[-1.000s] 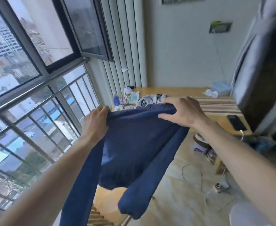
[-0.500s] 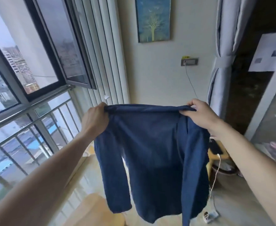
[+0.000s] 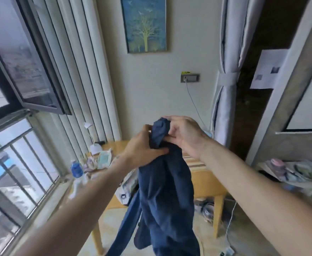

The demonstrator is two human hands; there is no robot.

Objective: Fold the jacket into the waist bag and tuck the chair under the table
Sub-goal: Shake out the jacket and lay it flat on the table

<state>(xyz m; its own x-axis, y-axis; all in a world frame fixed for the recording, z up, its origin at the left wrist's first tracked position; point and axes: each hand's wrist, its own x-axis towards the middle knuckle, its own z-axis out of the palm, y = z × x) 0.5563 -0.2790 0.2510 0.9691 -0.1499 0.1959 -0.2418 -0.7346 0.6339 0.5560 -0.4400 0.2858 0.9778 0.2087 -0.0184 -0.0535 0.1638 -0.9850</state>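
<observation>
The dark blue jacket (image 3: 167,196) hangs in the air in front of me, folded lengthwise, its sleeves dangling toward the floor. My left hand (image 3: 142,146) and my right hand (image 3: 184,134) meet at its top and both grip the bunched shoulder fabric. Behind the jacket stands the wooden table (image 3: 205,183) with a striped cloth on it. A white and black bag-like item (image 3: 126,189), possibly the waist bag, sits partly hidden at the table's front edge. No chair shows.
Bottles (image 3: 76,169), a small lamp (image 3: 95,147) and packets crowd the table's left end by the barred window (image 3: 20,163). A cable (image 3: 231,217) runs down from the wall socket to a power strip on the floor. Shelves with clutter (image 3: 291,170) stand at right.
My hands, held wide apart at the jacket's shoulders before, have come together, folding the jacket in half lengthwise. The view has dropped so the table shows again.
</observation>
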